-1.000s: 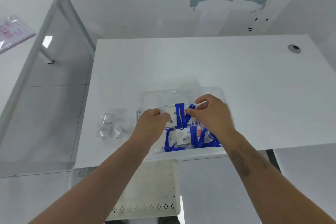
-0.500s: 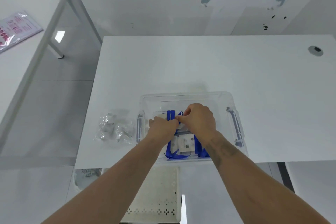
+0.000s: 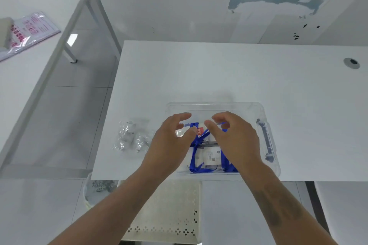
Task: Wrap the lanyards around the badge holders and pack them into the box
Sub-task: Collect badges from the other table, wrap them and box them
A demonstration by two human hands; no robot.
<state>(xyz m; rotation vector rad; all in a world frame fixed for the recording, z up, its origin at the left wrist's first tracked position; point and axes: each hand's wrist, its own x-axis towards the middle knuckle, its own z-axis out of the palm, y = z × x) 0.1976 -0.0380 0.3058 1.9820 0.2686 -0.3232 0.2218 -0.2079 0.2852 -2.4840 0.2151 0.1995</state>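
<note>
I am looking down at a clear plastic box near the front edge of a white counter. Both my hands hover over the box's far-left part, fingers spread and loosely curved, close together but not touching each other. My left hand has its thumb tip at, or just above, a wrapped badge holder; I cannot tell if it presses. My right hand is just beside it, fingers apart, gripping nothing that I can see.

That badge holder lies flat inside the box, bound by a blue lanyard, with a small red label showing. Much of it is hidden under my hands, so I judge rather than see that its long axis runs left to right, across the box, with the lanyard bands crossing it front to back. A second wrapped badge holder lies nearer me in the box, seemingly turned the same way.

To do this step well, I think I should let go gently, keeping the wrap from springing loose, and leave the holder flat and square against the far wall so more will fit.

Crumpled clear plastic bags lie on the counter left of the box.
</note>
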